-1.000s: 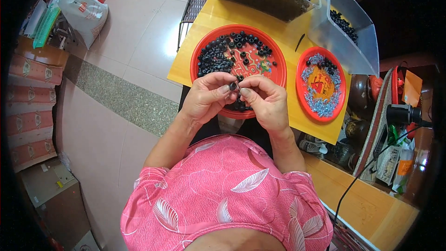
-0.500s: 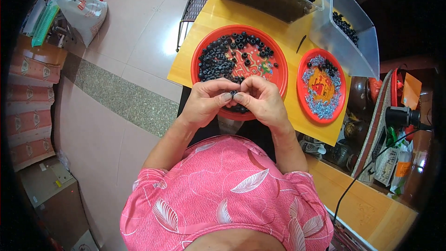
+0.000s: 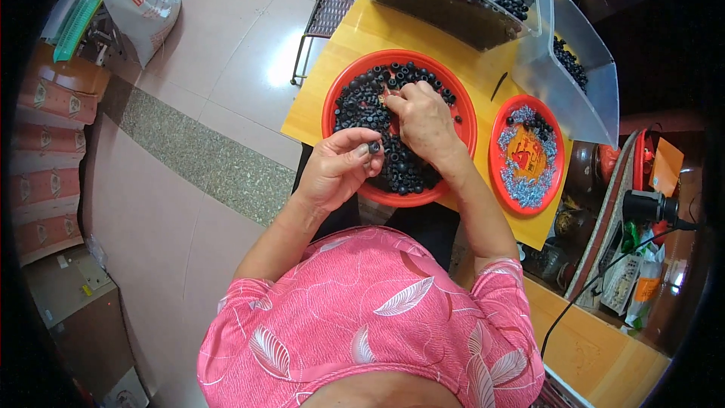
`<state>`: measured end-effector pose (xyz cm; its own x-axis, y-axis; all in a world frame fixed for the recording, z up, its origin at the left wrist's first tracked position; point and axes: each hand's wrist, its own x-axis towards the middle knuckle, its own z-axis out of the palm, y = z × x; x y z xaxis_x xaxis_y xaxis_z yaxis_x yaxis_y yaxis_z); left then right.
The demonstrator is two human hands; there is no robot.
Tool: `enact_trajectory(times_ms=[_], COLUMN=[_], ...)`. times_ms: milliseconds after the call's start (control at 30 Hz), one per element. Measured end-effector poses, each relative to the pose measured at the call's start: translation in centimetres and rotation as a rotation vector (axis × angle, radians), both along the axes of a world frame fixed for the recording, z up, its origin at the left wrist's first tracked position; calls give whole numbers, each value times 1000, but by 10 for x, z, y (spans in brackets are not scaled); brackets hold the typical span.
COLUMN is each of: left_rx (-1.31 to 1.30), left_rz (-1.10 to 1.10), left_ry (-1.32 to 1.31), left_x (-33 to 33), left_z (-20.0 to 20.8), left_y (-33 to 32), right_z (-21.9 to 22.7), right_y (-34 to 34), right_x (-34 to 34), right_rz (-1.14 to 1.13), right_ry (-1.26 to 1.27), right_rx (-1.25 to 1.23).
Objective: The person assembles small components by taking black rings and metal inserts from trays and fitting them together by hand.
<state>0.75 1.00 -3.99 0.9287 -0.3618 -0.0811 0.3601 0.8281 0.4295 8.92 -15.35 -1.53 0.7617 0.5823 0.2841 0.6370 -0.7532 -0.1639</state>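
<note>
Between the thumb and fingers of my left hand (image 3: 336,170) is a small black ring-shaped part (image 3: 374,147), held over the near left of a large red plate (image 3: 329,117). My right hand (image 3: 427,125) reaches down over the middle of that plate. Its fingers are bent and drawn together among the loose black parts (image 3: 361,112); what they grip, if anything, is hidden. Many such parts cover the plate, some dark and solid-looking, others showing open round tops.
A smaller red plate (image 3: 495,162) to the right holds small silvery-blue pieces (image 3: 531,195) and a few black parts. A thin dark tool (image 3: 499,86) lies on the yellow table (image 3: 317,122). Behind stand a full clear bin (image 3: 445,24) and another clear bin (image 3: 538,79).
My hands, together over the plate's near edge before, are now apart. The left keeps a black part at the near left; the right has moved away from me into the loose parts.
</note>
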Motion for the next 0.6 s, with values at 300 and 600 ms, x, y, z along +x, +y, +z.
enact_trajectory(times_ms=[300,600], left_rx=[-58,55], left_rz=[-12,47], left_ry=[15,-52], left_x=[2,-1], left_z=[4,0], left_y=[0,-5], right_z=[-4,23], right_y=[9,-15], right_x=[-2,-40], right_rz=[-31,-201], right_ry=[43,880], right_rx=[-8,1102])
